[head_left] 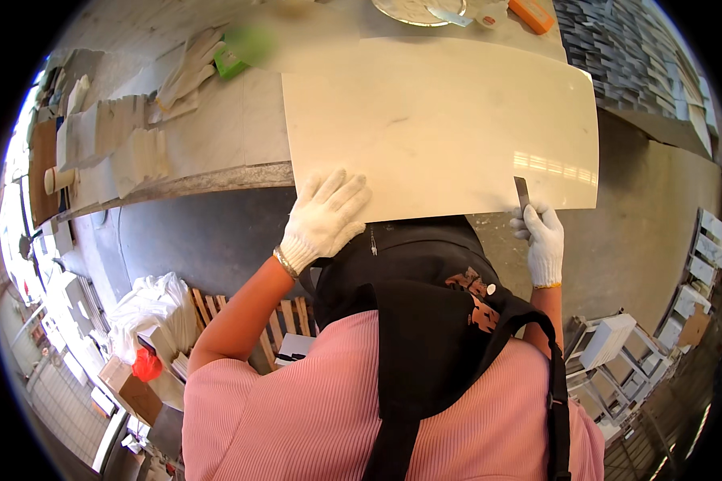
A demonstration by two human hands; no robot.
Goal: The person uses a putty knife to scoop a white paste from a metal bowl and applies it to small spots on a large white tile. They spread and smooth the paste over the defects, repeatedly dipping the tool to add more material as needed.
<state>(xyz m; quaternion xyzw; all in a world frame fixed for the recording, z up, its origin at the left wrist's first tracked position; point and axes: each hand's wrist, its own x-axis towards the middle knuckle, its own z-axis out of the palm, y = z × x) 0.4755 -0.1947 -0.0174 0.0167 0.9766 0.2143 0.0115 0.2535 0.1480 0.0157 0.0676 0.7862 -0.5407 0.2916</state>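
Note:
A large glossy cream panel (441, 120) lies flat in front of me, its right part reaching past the table. My left hand (326, 216), in a white knitted glove, rests on the panel's near left corner with its fingers laid flat. At the near edge further right, my right hand (541, 228), gloved too, grips a narrow dark blade-like tool (522, 191) between thumb and fingers. The tool points up over the panel; whether its tip touches the surface I cannot tell. Light reflects off the panel beside it.
At the table's (241, 120) far side are a round dish (421, 10), an orange box (531, 14) and a green object (229, 62). White pieces (112, 132) lie at left, stacked grey strips (626, 56) at far right. A white rack (614, 353) stands at lower right.

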